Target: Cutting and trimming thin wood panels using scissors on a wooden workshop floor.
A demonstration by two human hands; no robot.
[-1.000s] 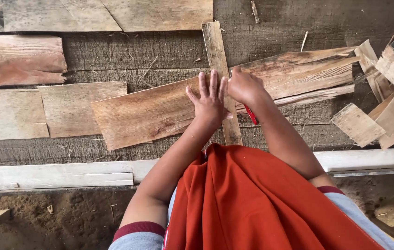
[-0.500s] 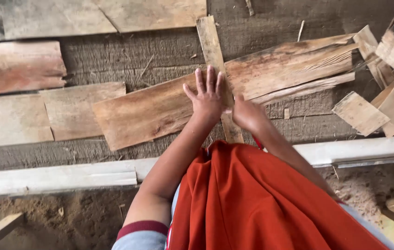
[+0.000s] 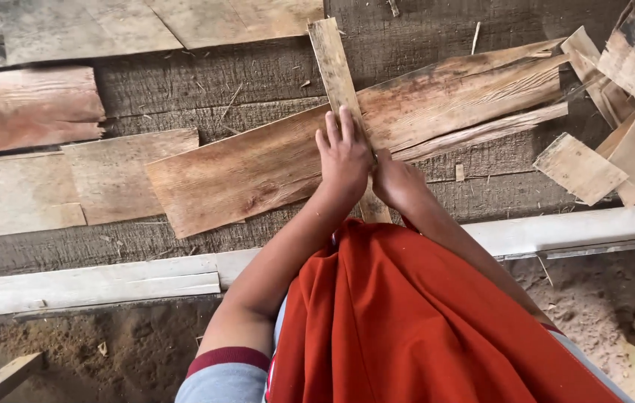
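Since the earlier frame, my right hand had slid down beside my left hand, which lay flat, fingers spread, on the narrow strip crossing the wide plank on the worktop. I couldn't tell the right grip's state.

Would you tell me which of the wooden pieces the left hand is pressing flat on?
The narrow upright strip, crossing the wide slanted board; left hand lies flat on it.

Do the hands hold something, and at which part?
Left hand presses flat on the narrow wooden strip, mid-length. Right hand rests beside it; its grasp cannot be told.
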